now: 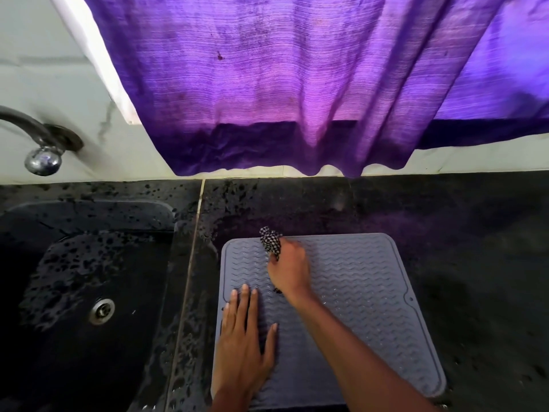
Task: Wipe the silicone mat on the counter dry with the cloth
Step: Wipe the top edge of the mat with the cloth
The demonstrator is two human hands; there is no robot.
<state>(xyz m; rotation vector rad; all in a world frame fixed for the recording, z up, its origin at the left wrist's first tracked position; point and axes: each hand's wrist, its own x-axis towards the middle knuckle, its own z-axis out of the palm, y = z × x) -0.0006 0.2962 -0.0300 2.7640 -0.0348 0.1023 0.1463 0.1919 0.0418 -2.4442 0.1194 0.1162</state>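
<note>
A grey silicone mat (362, 292) with a wavy ribbed pattern lies flat on the black counter (475, 248). My left hand (243, 337) rests flat on the mat's left part, fingers spread and pointing away from me. My right hand (289, 267) is closed around a bunched black-and-white checked cloth (271, 242) and presses it onto the mat near its far left corner. The cloth sticks out past my fingers over the mat's far edge. Small droplets show on the mat's middle right.
A black sink (83, 278) with a metal drain (102, 311) lies left of the mat, its surround spotted with water. A chrome tap (41, 144) juts from the white wall. A purple curtain (297, 84) hangs above the counter's back edge.
</note>
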